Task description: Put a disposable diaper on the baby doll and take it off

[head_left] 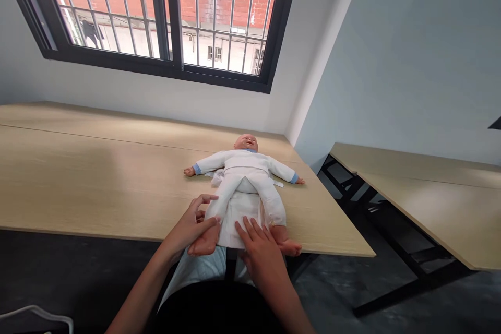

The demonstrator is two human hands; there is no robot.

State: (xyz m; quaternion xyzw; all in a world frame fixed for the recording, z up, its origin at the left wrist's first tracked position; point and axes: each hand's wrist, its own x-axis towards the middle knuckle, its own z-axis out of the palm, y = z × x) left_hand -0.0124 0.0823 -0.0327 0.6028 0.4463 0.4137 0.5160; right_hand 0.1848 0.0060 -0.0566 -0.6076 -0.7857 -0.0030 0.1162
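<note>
One plastic baby doll with a bald head (250, 171) lies on its back at the near edge of the long pale-wood table (97, 182), head toward the table's far side, feet at the near edge. Its arms stretch out wide in a white long-sleeved top (242, 159) with light-blue cuffs (197, 168) and a blue collar; white trousers (272, 195) cover its parted legs down to the bare feet. A flat white cloth (240, 209) lies between the legs, reaching the table's near edge. From here I see the person's left hand (195, 223) beside one leg, thumb and forefinger spread apart, their tips against it, the other fingers partly hidden. The right hand (260, 245) rests palm down near the table's edge, fingers slightly spread over the cloth.
</note>
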